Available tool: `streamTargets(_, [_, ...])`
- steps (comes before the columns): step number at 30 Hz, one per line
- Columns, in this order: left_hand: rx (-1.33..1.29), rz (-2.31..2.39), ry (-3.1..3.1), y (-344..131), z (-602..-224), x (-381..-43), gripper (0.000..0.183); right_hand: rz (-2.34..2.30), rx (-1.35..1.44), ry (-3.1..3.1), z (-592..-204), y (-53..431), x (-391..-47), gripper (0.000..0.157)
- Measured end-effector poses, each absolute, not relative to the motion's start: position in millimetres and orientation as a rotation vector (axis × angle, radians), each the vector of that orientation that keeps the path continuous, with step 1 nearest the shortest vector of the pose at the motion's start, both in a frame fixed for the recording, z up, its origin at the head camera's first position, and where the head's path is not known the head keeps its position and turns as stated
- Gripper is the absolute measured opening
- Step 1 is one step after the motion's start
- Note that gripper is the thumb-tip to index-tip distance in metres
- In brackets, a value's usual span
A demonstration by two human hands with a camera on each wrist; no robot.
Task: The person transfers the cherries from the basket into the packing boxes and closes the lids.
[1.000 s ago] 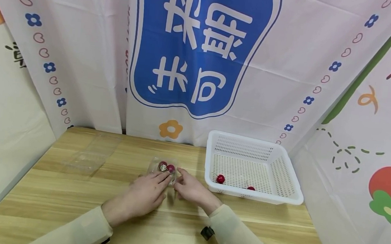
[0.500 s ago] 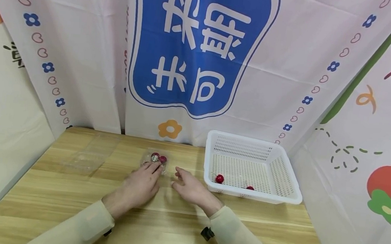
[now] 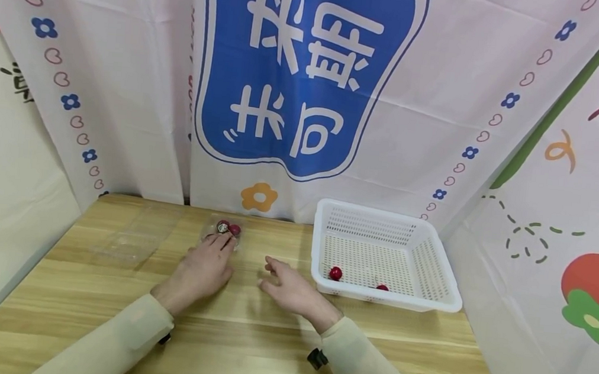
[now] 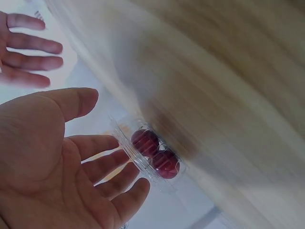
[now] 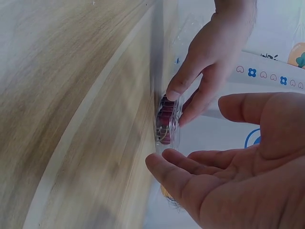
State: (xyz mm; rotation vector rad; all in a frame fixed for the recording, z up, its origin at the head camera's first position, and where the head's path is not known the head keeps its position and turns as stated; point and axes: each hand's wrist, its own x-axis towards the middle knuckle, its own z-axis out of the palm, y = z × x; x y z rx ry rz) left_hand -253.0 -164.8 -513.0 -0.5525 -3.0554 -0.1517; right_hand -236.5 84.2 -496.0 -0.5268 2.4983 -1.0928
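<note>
In the head view a small clear plastic box (image 3: pixel 238 241) with dark red round balls (image 3: pixel 234 230) inside sits near the back of the table, left of centre. My left hand (image 3: pixel 201 270) reaches over its near side, and the left wrist view has the nearly straight fingertips (image 4: pixel 138 187) right at the lid. The lid lies over the balls (image 4: pixel 166 164). Nothing is in my right hand (image 3: pixel 293 287), which hovers over the table to the right of the box, palm turned inward and fingers loosely extended (image 5: pixel 171 174).
A white perforated basket (image 3: pixel 386 301) stands at the back right, with a red ball (image 3: pixel 336 273) and part of another red ball (image 3: pixel 383 287) showing inside. An unfolded clear plastic container (image 3: pixel 134 241) lies at the back left. Printed cloth (image 3: pixel 140 108) hangs behind the wooden table (image 3: pixel 232 347).
The left hand and the box with the balls have moved left and toward the back. The right hand has come away from the box and stayed near its place.
</note>
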Motion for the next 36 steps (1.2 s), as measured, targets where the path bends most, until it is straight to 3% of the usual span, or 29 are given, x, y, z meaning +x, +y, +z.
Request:
streamTargets(20, [-0.505,-0.31,-3.098,-206.6,-513.4,-282.4,0.072,-1.031,-0.557,2.586,-491.1,84.7,-230.0,0.076])
streamTargets(36, [-0.464,-0.351,-3.004,-213.0,-500.4,-274.6,0.068,-0.93,-0.699,2.781,-476.7,86.9,-223.7,0.062])
